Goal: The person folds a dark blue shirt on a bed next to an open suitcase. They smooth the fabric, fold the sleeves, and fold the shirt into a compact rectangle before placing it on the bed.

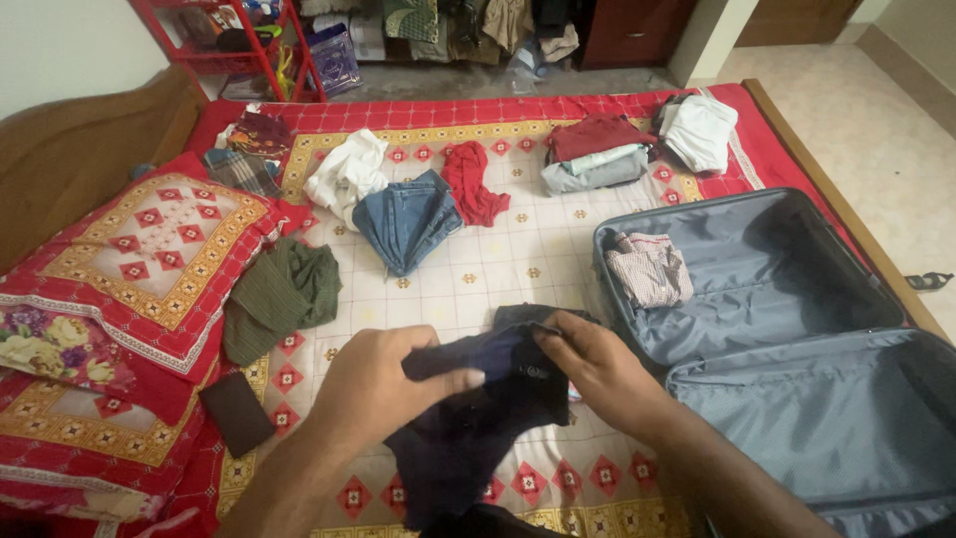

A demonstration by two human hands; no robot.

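Head view: left hand [383,384] and right hand [597,369] both pinching a dark garment [468,428] on the bed [518,259], just left of the open suitcase [797,299], which holds a checked shirt [647,269]; jeans [408,219] lie well beyond the garment.

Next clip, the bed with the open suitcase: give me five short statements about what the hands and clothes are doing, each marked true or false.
1. Both hands, left hand and right hand, grip the dark garment. True.
2. The suitcase is shut. False: it lies open.
3. A folded checked shirt lies inside the suitcase. True.
4. The folded jeans are in the suitcase. False: they lie on the bedspread.
5. The green garment lies beside the patterned pillow. True.
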